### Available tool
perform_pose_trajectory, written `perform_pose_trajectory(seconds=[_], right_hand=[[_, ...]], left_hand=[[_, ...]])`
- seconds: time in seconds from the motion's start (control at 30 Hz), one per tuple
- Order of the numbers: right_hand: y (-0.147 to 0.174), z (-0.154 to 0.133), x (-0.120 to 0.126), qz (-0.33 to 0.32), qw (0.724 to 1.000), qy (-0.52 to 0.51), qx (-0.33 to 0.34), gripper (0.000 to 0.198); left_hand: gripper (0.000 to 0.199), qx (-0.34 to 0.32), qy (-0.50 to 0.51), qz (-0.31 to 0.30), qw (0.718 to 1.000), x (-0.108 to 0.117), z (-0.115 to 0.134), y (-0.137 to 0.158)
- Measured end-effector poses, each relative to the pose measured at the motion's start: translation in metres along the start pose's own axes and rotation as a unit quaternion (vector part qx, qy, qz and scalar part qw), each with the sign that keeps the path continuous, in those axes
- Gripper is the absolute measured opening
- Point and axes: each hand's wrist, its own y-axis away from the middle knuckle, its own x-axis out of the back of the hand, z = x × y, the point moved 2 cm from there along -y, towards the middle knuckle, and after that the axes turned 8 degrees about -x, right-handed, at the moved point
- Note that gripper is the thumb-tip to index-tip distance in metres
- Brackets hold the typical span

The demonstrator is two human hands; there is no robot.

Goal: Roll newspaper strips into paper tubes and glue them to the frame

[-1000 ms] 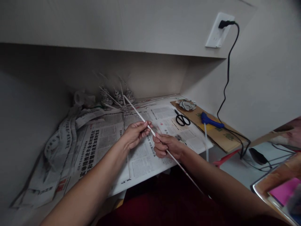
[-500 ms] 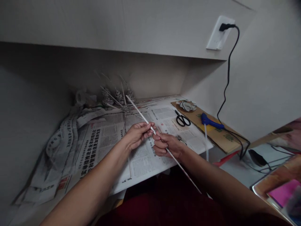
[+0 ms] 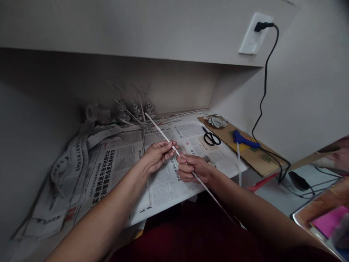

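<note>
A long thin rolled-paper stick [image 3: 158, 128] slants across the middle of the view, from the back of the table down toward my lap. With thumb and fingertips, my left hand [image 3: 159, 154] pinches it near its middle. Just below, my right hand [image 3: 193, 168] is wrapped around the same stick in a loose fist. Both hands hover over newspaper sheets [image 3: 163, 193] spread on the table. Behind the stick's upper end lies a star-like bundle of paper sticks [image 3: 145, 125], and small woven paper shapes [image 3: 136, 111] stand against the back wall.
Black-handled scissors [image 3: 211, 137] lie right of centre. A blue glue gun [image 3: 245, 140] rests on a cardboard piece [image 3: 259, 160] beside a crumpled paper piece [image 3: 217, 121]; its cord [image 3: 264, 91] runs to a wall outlet [image 3: 255, 34]. Newspaper strips [image 3: 73, 163] pile up at left, near a tape roll [image 3: 91, 112].
My left hand has shifted slightly left along the stick, leaving a little more space between the hands. The right hand keeps its grip. The view has moved slightly.
</note>
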Motion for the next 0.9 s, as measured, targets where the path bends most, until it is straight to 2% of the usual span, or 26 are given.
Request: perform_pose_trajectory(seconds=[0.03, 0.1, 0.2, 0.27, 0.3, 0.37, 0.43, 0.47, 0.53, 0.57, 0.6, 0.67, 0.73, 0.8, 0.83, 0.9], right_hand=[[0.000, 0.001, 0.001, 0.010, 1.000, 0.006, 0.001, 0.034], [-0.002, 0.000, 0.004, 0.086, 0.992, 0.083, 0.031, 0.036], [-0.003, -0.004, 0.006, 0.213, 0.936, 0.260, 0.100, 0.033], [-0.003, -0.006, 0.006, 0.250, 0.904, 0.323, 0.125, 0.030], [-0.002, -0.006, 0.006, 0.253, 0.904, 0.320, 0.128, 0.030], [-0.002, -0.004, 0.005, 0.218, 0.937, 0.249, 0.112, 0.031], [-0.002, 0.000, 0.004, 0.129, 0.981, 0.125, 0.078, 0.032], [-0.002, 0.002, 0.003, 0.078, 0.993, 0.067, 0.057, 0.032], [-0.001, 0.004, 0.001, 0.004, 1.000, -0.002, 0.024, 0.032], [-0.001, 0.005, 0.001, -0.002, 1.000, -0.006, 0.017, 0.033], [-0.002, 0.004, 0.001, 0.016, 1.000, 0.009, 0.019, 0.033], [-0.003, 0.001, 0.003, 0.095, 0.990, 0.097, 0.047, 0.035], [-0.003, -0.003, 0.004, 0.180, 0.954, 0.220, 0.090, 0.034], [-0.003, -0.007, 0.003, 0.227, 0.921, 0.293, 0.120, 0.030], [-0.003, -0.007, 0.003, 0.231, 0.921, 0.289, 0.122, 0.031], [-0.004, -0.006, 0.003, 0.184, 0.956, 0.207, 0.099, 0.033]], left_hand=[[0.010, 0.001, -0.004, -0.001, 1.000, 0.000, 0.000, 0.000], [0.008, -0.003, -0.018, -0.007, 1.000, 0.000, 0.000, 0.000], [0.010, -0.015, -0.032, -0.016, 0.999, 0.000, 0.000, 0.000], [0.010, -0.020, -0.028, -0.004, 0.999, 0.000, 0.000, 0.000], [0.010, -0.020, -0.022, 0.005, 1.000, 0.001, 0.001, -0.001], [0.010, -0.017, -0.008, 0.018, 1.000, 0.001, 0.001, -0.001], [0.010, -0.011, 0.003, 0.019, 1.000, 0.001, 0.000, -0.001], [0.009, -0.009, 0.005, 0.017, 1.000, 0.002, 0.000, 0.000], [0.007, -0.006, 0.004, 0.012, 1.000, 0.002, -0.001, 0.000], [0.007, -0.005, 0.000, 0.009, 1.000, 0.002, -0.002, 0.000], [0.007, -0.006, -0.007, 0.006, 1.000, 0.002, -0.002, 0.000], [0.010, -0.009, -0.023, -0.004, 1.000, 0.002, -0.003, -0.001], [0.011, -0.013, -0.034, -0.016, 0.999, 0.002, -0.003, -0.001], [0.009, -0.017, -0.037, -0.019, 0.999, 0.002, -0.003, -0.002], [0.008, -0.017, -0.035, -0.019, 0.999, 0.001, -0.003, -0.001], [0.008, -0.014, -0.027, -0.019, 0.999, 0.001, -0.003, -0.001]])
